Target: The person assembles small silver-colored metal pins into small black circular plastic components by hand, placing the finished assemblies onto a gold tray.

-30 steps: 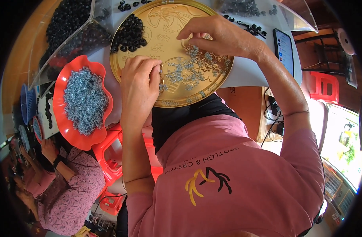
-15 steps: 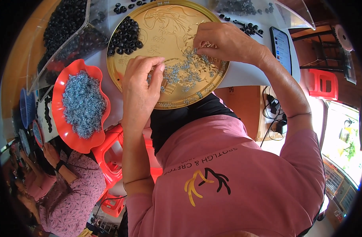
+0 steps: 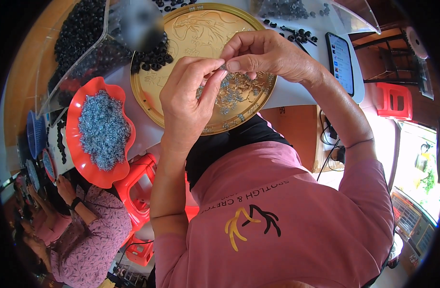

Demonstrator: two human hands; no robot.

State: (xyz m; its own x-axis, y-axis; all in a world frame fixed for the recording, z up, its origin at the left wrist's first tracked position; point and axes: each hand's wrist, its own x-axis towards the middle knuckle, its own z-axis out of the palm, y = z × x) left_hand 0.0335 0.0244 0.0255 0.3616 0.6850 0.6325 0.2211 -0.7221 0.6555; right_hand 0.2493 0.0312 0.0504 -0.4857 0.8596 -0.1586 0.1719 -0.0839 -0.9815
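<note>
Over a round gold tray, my two hands meet fingertip to fingertip. The thumb and index finger of my left hand are pinched together, and a tiny greyish piece shows at their tips. My right hand is closed too, its thumb and index finger meeting the same spot; the piece is too small to name. Beneath them lie loose small silvery-blue springs and thin gold-coloured metal bits, partly hidden by my hands. Small black round parts with holes are heaped on the tray's left side.
Left of the tray sits a red wavy-rimmed bowl full of springs. Clear bins of black parts stand behind it. A phone lies at right. Red stools stand around; another person works at left. A grey blur covers the upper left.
My right hand has lifted from the springs and moved left. My left hand has moved right and up, so the fingertips now meet. A grey blur has appeared at the upper left.
</note>
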